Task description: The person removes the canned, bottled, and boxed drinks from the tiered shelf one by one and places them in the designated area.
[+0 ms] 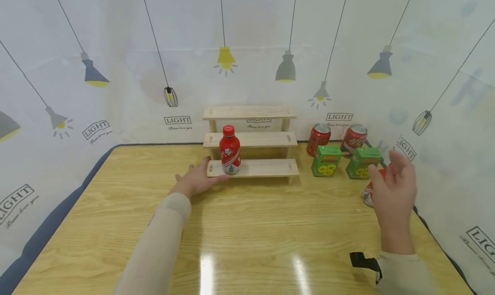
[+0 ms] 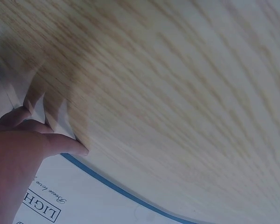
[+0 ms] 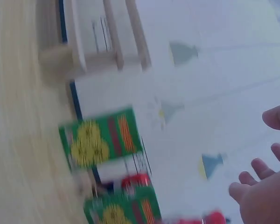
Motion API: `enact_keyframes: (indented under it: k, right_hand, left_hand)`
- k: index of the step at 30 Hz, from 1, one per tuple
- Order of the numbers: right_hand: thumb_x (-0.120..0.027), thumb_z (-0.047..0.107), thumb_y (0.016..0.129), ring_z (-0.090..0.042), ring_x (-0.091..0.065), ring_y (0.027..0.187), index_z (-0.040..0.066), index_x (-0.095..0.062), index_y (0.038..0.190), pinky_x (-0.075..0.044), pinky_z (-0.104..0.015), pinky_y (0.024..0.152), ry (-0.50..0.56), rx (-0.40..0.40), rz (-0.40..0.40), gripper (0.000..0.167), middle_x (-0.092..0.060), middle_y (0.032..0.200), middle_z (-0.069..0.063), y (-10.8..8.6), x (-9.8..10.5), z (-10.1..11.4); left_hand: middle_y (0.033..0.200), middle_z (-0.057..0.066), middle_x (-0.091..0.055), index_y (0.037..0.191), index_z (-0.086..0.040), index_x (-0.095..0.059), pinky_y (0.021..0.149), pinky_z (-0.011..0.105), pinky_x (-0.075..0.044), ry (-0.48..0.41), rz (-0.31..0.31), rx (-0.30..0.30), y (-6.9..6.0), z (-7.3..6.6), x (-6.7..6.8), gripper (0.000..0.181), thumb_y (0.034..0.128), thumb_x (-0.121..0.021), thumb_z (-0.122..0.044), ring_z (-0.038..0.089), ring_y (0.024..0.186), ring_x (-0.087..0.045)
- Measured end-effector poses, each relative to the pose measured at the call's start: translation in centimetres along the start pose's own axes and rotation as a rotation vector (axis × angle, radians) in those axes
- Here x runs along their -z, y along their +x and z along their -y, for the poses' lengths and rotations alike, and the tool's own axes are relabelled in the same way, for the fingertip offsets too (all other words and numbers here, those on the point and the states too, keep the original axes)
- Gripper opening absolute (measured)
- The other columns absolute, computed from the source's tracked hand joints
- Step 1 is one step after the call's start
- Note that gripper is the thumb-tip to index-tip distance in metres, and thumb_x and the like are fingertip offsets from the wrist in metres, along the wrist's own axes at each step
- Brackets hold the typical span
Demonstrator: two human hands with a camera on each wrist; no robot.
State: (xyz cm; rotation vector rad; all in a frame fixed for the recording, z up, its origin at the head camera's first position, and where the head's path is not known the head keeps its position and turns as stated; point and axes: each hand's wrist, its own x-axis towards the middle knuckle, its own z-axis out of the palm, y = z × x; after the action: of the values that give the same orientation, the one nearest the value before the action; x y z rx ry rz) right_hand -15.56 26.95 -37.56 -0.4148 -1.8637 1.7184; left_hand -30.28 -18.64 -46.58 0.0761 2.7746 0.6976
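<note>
A three-tier wooden display stand is set on the table with a red-capped red bottle upright on its lowest tier. My left hand rests against the left end of that tier, the thumb along its front edge beside the bottle's base. In the left wrist view its fingers reach down at the tabletop. Over at the right, my right hand is raised with loosely bent fingers and nothing between them. Behind it, partly hidden, is a second red bottle; the right wrist view shows the hand apart from everything.
Two green drink boxes with yellow flowers, the left one and the right one, stand right of the stand. Behind them are two red cans. A lamp-print curtain surrounds the wooden table. A black strap hangs by my right wrist.
</note>
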Motion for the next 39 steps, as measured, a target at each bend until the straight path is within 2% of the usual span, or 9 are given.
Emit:
enact_keyframes:
  k: [3,7,10,13,20,24,29,34,39]
  right_hand:
    - [-0.066,0.01,0.104,-0.014,-0.037,0.158,0.017,-0.049,0.153,-0.032,-0.028,0.132,0.032,0.029,0.107,0.052,-0.046,0.161,0.003,-0.3,-2.9,0.8]
    - [-0.064,0.011,0.106,-0.019,-0.041,0.155,0.012,-0.047,0.154,-0.034,-0.038,0.132,0.074,0.079,0.264,0.051,-0.048,0.158,-0.001,-0.5,-7.2,1.8]
    - [-0.064,0.016,0.107,-0.022,-0.041,0.155,0.011,-0.044,0.157,-0.032,-0.043,0.133,0.061,0.098,0.371,0.054,-0.048,0.161,-0.006,-0.6,-10.5,2.4]
    - [-0.066,0.019,0.106,-0.024,-0.042,0.155,0.011,-0.041,0.16,-0.033,-0.044,0.133,0.04,0.093,0.474,0.06,-0.046,0.164,-0.009,-0.7,-14.0,2.7]
    - [-0.071,0.031,0.104,-0.029,-0.041,0.157,0.021,-0.036,0.165,-0.04,-0.049,0.128,-0.05,0.029,0.662,0.071,-0.041,0.169,-0.007,-2.1,-21.1,2.2]
    - [-0.073,0.036,0.102,-0.032,-0.041,0.156,0.024,-0.034,0.165,-0.043,-0.053,0.125,-0.07,-0.006,0.733,0.075,-0.039,0.17,-0.009,-3.2,-24.0,0.9]
    - [-0.077,0.034,0.1,-0.034,-0.048,0.152,0.019,-0.032,0.166,-0.045,-0.056,0.124,-0.055,-0.043,0.795,0.081,-0.045,0.164,-0.013,-4.4,-26.2,-1.3]
    - [-0.08,0.024,0.097,-0.035,-0.051,0.15,0.019,-0.032,0.166,-0.043,-0.056,0.125,-0.045,-0.074,0.774,0.084,-0.051,0.161,-0.014,-5.4,-27.3,-2.7]
    - [-0.077,0.023,0.1,-0.034,-0.051,0.15,0.02,-0.034,0.165,-0.042,-0.056,0.125,-0.07,-0.077,0.73,0.078,-0.052,0.161,-0.013,-6.3,-27.7,-3.7]
  left_hand:
    - [0.178,0.017,-0.023,0.172,-0.024,-0.008,0.115,0.091,0.011,-0.01,0.0,-0.002,0.0,0.0,0.0,0.139,0.0684,-0.048,-0.107,0.058,0.162,-0.005]
    - [0.178,0.016,-0.023,0.172,-0.025,-0.009,0.115,0.091,0.011,-0.022,0.0,0.0,0.1,0.0,-0.1,0.139,0.0677,-0.05,-0.107,0.058,0.162,-0.005]
    - [0.178,0.017,-0.023,0.172,-0.025,-0.009,0.115,0.091,0.01,-0.02,-0.001,-0.003,0.1,0.0,-0.1,0.139,0.0682,-0.05,-0.107,0.059,0.162,-0.005]
    - [0.178,0.017,-0.024,0.172,-0.025,-0.008,0.114,0.091,0.01,-0.017,-0.002,-0.005,0.2,0.1,-0.1,0.139,0.068,-0.049,-0.107,0.059,0.162,-0.006]
    - [0.177,0.016,-0.025,0.172,-0.026,-0.009,0.114,0.091,0.012,-0.034,-0.007,-0.006,0.1,0.1,-0.1,0.141,0.0651,-0.05,-0.108,0.059,0.162,-0.005]
    - [0.177,0.015,-0.027,0.172,-0.026,-0.01,0.113,0.092,0.012,-0.039,-0.005,-0.008,0.3,0.2,-0.1,0.14,0.0658,-0.049,-0.108,0.06,0.162,-0.004]
    - [0.176,0.013,-0.032,0.171,-0.026,-0.014,0.112,0.093,0.011,-0.039,-0.012,-0.012,0.3,0.3,-0.2,0.137,0.0663,-0.048,-0.108,0.06,0.162,-0.005]
    - [0.175,0.012,-0.033,0.171,-0.026,-0.013,0.113,0.093,0.01,-0.042,-0.01,-0.015,0.1,0.1,0.0,0.137,0.0666,-0.048,-0.108,0.059,0.162,-0.006]
    - [0.175,0.014,-0.034,0.171,-0.025,-0.012,0.113,0.093,0.01,-0.035,-0.005,-0.016,0.1,-0.1,0.0,0.134,0.0707,-0.05,-0.105,0.059,0.162,-0.006]
